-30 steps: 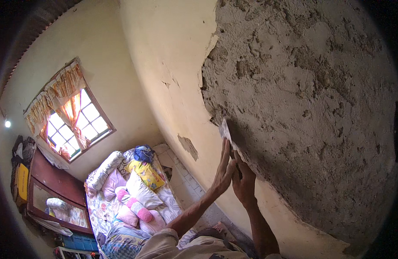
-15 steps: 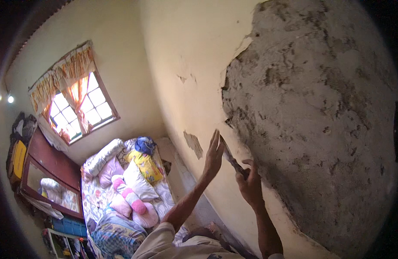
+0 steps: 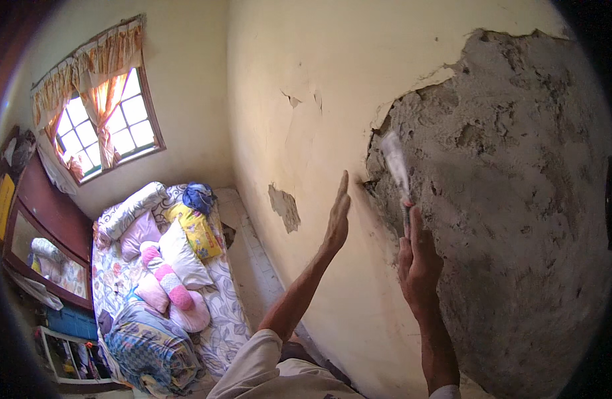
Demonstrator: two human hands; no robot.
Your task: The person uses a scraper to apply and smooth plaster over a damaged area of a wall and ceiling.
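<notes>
My right hand is wrapped round the handle of a scraper. Its pale, widening blade points up, smeared by motion, over the left edge of a large rough grey patch where the wall's surface is gone. To the left, my left hand holds nothing; its fingers are straight and point upward, at the cream painted wall. A smaller bare patch lies left of that hand, and cracked, lifted paint shows higher up.
Left of the wall stands a bed heaped with pillows and a crumpled blanket. A curtained window is in the far wall. Beside the bed is a dark red cabinet with a mirror. A narrow floor strip runs between bed and wall.
The scraper has moved away from my left hand, up and right onto the grey patch's edge, its blade now turned broadside. My view has shifted, so the bed sits farther left.
</notes>
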